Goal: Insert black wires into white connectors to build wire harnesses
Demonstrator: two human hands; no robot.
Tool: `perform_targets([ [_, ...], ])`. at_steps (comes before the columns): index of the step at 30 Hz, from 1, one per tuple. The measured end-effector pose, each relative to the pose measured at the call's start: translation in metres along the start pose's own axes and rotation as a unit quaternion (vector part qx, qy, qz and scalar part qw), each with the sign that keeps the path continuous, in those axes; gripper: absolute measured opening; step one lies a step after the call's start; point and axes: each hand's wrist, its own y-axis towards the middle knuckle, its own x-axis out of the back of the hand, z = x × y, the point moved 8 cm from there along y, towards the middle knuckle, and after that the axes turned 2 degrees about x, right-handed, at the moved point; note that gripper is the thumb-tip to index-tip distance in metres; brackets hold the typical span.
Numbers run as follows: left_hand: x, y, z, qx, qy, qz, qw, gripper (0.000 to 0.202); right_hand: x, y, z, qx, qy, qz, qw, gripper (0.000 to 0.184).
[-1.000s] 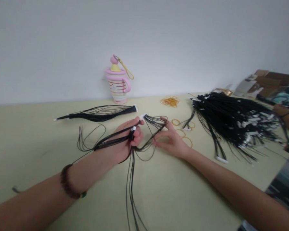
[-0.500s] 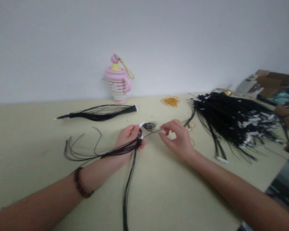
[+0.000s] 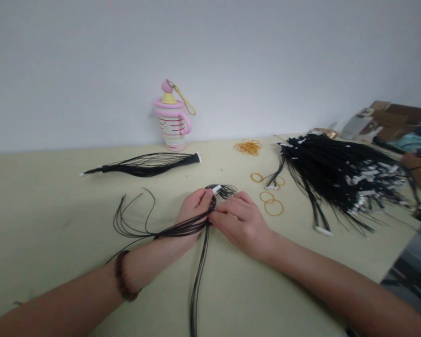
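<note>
My left hand point(image 3: 193, 210) is closed around a bundle of thin black wires point(image 3: 182, 226), thumb on top next to a white connector point(image 3: 216, 189). Loose wire ends trail leftward over my left forearm, and other strands hang down toward the table's near edge. Beyond the connector, a looped tuft of fine wire shows. My right hand point(image 3: 243, 223) has its fingers pinched against the bundle, right beside the left fingers. Whatever lies between the right fingertips is mostly hidden; they touch the wires there.
Behind my hands lies another wire harness point(image 3: 143, 164), with a striped cup point(image 3: 171, 124) by the wall. Rubber bands point(image 3: 274, 207) lie right of my hand, more in a pile point(image 3: 248, 147). A large harness heap point(image 3: 340, 173), a cardboard box point(image 3: 389, 119) and another person's hand point(image 3: 416, 164) are at right.
My right hand has moved left from the strand it was near and now pinches at the bundle. My left hand and the wires have shifted slightly right. Rubber bands on the table are uncovered.
</note>
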Motion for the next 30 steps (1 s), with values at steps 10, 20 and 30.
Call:
perform_targets([
  [10,-0.016,-0.006,0.002,0.102,-0.136,0.081,0.982,0.020,0.001,-0.004,-0.017,-0.005,0.099,-0.032,0.995,0.010],
  [20,-0.019,-0.008,-0.002,0.091,-0.129,0.103,0.982,0.021,-0.001,-0.006,-0.030,-0.193,0.358,-0.068,0.911,0.003],
  [30,-0.018,-0.011,-0.002,0.158,-0.101,0.070,0.980,0.020,0.048,-0.040,-0.135,-0.405,0.485,-0.311,0.710,0.011],
])
